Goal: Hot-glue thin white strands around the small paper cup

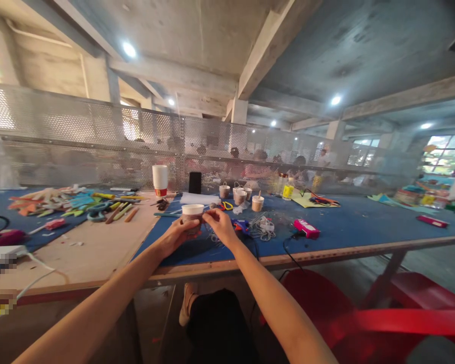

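A paper cup [192, 210] with a white rim and a brown wrapped lower part is held upright just above the blue tabletop. My left hand [175, 235] is closed around its left side and front. At the cup's right side, my right hand [220, 225] has thumb and fingers pinched together; what is between them is too small to make out. Beside the right hand lie a blue glue gun [241, 225] and a loose tangle of pale cord [263, 228]. Yellow-handled scissors [226, 206] rest behind the hands.
Several small cups with handles, one a pale cup [257, 203], stand behind. A tall white cup [160, 178] and a black phone [195, 182] are near the mesh partition [144, 156]. Tools and gloves [41, 199] lie left. A pink box [306, 228] and a red chair [314, 298] are right.
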Motion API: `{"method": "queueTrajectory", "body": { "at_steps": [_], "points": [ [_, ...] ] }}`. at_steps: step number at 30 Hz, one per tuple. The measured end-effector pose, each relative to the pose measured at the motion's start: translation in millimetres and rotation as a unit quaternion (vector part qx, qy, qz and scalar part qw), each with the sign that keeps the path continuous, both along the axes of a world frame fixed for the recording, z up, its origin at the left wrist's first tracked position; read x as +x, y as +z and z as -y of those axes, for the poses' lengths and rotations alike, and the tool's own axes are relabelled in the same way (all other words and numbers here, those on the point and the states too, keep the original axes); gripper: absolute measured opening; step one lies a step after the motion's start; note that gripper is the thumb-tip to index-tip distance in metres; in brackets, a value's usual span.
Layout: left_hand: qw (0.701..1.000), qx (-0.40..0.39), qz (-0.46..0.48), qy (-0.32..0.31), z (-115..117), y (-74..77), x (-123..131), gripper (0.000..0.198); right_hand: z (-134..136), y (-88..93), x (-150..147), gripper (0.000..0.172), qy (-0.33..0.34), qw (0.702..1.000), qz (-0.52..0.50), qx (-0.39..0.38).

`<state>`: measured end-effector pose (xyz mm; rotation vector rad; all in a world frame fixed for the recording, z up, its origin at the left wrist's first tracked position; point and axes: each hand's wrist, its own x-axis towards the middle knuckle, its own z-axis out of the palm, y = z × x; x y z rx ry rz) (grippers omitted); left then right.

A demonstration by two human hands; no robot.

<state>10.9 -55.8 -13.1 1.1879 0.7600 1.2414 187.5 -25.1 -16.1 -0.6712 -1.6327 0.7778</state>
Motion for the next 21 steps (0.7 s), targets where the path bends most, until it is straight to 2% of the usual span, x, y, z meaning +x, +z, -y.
{"method": "queueTrajectory", "body": {
  "at_steps": [7, 13, 17, 21],
  "points": [
    [0.999, 0.0, 0.026, -0.02, -2.5, -2.5, -1.8, 0.043, -1.5, -4.2, -1.0, 0.022, -0.006, 1.0, 0.011, 0.005],
    [0.997, -0.033, 0.068, -0.029, -0.6, -0.6, -3.4, 0.03, 7.1, -2.7, -1.7, 0.015, -0.024, 0.998, 0.039, 0.038],
    [0.995, -0.031, 0.095, -0.029, -2.6, -1.6, -4.6, 0.023, 14.1, -4.4, -3.3, 0.011, -0.046, 0.987, 0.098, 0.117],
    [0.992, -0.026, 0.12, -0.022, -3.6, -1.1, -6.0, 0.022, 19.3, -6.9, -2.9, 0.016, -0.105, 0.95, 0.2, 0.216]
  ]
}}
